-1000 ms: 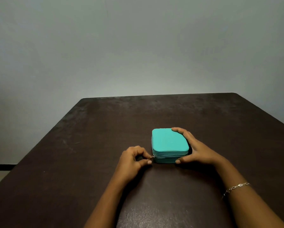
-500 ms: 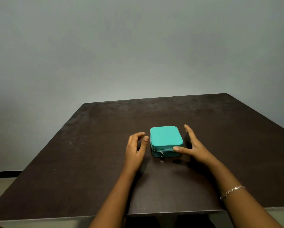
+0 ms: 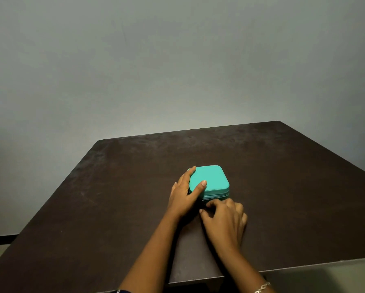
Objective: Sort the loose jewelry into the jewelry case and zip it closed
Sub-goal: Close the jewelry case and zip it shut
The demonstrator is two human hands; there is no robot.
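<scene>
A teal jewelry case (image 3: pixel 212 178) lies with its lid down on the dark table (image 3: pixel 293 187). The zipper line (image 3: pixel 218 194) runs along its front side. My left hand (image 3: pixel 182 200) rests against the case's left side, with the thumb laid flat on the lid and the index finger along the far left corner. My right hand (image 3: pixel 226 220) is at the front of the case, its fingers curled in at the zipper pull, which they mostly hide. No loose jewelry shows on the table.
The brown table's near edge (image 3: pixel 304 264) runs just below my forearms, and a plain grey wall stands behind the table. A thin chain bracelet (image 3: pixel 262 288) sits on my right wrist.
My left hand came from beside the case onto its left side and lid. My right hand left the case's right side and moved to the front at the zipper.
</scene>
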